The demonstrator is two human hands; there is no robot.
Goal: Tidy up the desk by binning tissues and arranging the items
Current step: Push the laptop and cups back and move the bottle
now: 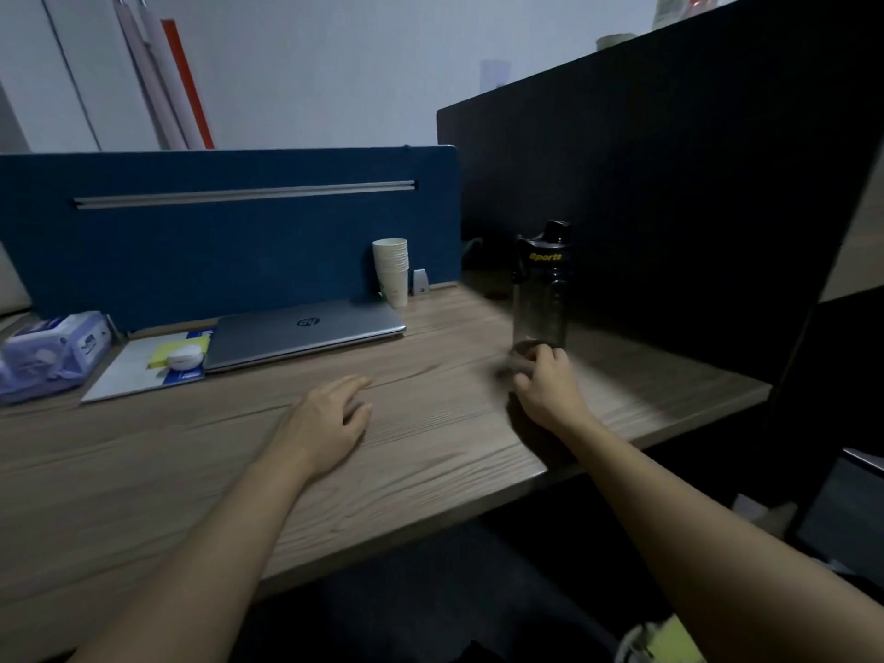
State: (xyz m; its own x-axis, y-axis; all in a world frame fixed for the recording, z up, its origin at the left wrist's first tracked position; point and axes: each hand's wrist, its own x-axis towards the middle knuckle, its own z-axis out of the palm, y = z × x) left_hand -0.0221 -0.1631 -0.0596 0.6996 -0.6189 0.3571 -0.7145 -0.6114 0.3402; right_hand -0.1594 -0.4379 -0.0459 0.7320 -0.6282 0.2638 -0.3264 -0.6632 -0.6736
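Arranging seems under way — the right hand [543,375] curls at the foot of the dark bottle [540,289] near the bench [430,452] back-right, grip unclear, left hand [330,418] flat and empty — next, a firmer hold.

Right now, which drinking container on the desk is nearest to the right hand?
The dark sports bottle, standing just beyond the right hand. The stack of paper cups stands farther left, by the blue partition.
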